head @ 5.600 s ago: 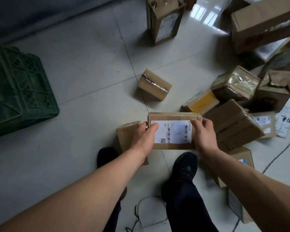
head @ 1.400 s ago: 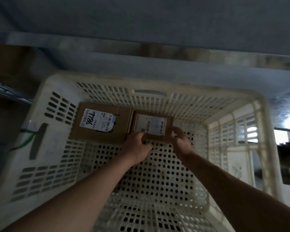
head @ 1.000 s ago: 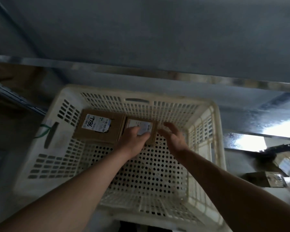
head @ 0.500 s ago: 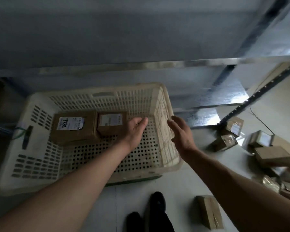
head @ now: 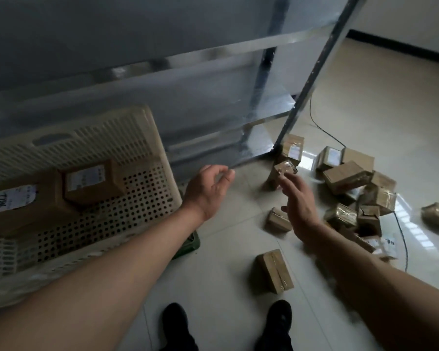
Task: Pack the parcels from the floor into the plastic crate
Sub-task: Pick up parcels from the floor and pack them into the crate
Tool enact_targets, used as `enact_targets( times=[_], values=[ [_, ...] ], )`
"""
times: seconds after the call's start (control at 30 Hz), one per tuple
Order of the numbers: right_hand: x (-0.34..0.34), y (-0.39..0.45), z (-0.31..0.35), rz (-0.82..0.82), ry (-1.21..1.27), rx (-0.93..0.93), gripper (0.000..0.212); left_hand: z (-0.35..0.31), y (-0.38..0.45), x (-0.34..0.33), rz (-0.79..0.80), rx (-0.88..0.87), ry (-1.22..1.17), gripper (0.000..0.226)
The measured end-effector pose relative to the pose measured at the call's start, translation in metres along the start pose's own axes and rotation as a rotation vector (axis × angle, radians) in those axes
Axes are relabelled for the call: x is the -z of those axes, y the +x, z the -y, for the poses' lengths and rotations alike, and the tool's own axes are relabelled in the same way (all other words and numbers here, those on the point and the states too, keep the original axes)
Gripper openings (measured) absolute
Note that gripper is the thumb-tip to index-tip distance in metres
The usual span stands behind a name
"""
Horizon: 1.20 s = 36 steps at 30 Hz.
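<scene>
Cream plastic crate (head: pixel 150 138) holds two parcels (head: pixel 91 182) side by side against far wall, likely saving floor space. Left hand (head: pixel 208 191), right hand (head: pixel 299 206) loose, empty, above floor. Remaining parcels (head: pixel 347 176) heaped right, within reach.

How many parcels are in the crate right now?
2. Both lie flat on the floor of the crate toward its far wall: the larger parcel at the left, the smaller parcel right beside it. The crate's left part is out of frame, so more may be unseen.
</scene>
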State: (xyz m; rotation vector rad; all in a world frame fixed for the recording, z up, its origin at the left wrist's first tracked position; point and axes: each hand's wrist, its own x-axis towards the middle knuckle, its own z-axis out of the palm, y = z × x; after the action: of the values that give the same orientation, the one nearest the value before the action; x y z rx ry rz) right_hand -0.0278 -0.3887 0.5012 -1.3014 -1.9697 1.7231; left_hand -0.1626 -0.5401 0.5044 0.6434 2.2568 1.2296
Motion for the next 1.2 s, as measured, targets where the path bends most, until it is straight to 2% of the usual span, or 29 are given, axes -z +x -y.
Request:
enact_targets(
  times=[0.1,0.2,0.3,0.43,0.53,0.67,0.9,1.13,1.2],
  values=[
    [0.054,0.013,-0.034,0.011,0.036,-0.059,0.073,-0.012,0.005,-0.063,0.050,0.054,0.014,0.052],
    [0.106,0.030,-0.081,-0.003,0.025,-0.141,0.071,-0.008,0.010,-0.129,0.110,0.129,0.081,0.040],
    [0.146,0.049,-0.136,-0.036,-0.025,-0.205,0.062,0.006,0.018,-0.191,0.160,0.187,0.101,0.045],
    [0.168,0.067,-0.212,-0.070,-0.055,-0.356,0.071,0.041,0.023,-0.260,0.263,0.251,0.129,0.034],
    [0.164,0.079,-0.283,-0.095,-0.061,-0.442,0.059,0.084,0.032,-0.305,0.336,0.297,0.161,0.035],
    [0.143,0.096,-0.385,-0.109,-0.060,-0.572,0.053,0.160,0.048,-0.365,0.426,0.352,0.250,0.039],
    [0.098,0.124,-0.544,-0.151,-0.004,-0.818,0.070,0.293,0.069,-0.465,0.582,0.405,0.400,0.055],
    [0.067,0.153,-0.646,-0.203,0.067,-0.955,0.080,0.365,0.086,-0.544,0.657,0.406,0.433,0.063],
    [0.061,0.159,-0.657,-0.220,0.137,-0.953,0.058,0.376,0.087,-0.555,0.680,0.469,0.401,0.069]
  ],
)
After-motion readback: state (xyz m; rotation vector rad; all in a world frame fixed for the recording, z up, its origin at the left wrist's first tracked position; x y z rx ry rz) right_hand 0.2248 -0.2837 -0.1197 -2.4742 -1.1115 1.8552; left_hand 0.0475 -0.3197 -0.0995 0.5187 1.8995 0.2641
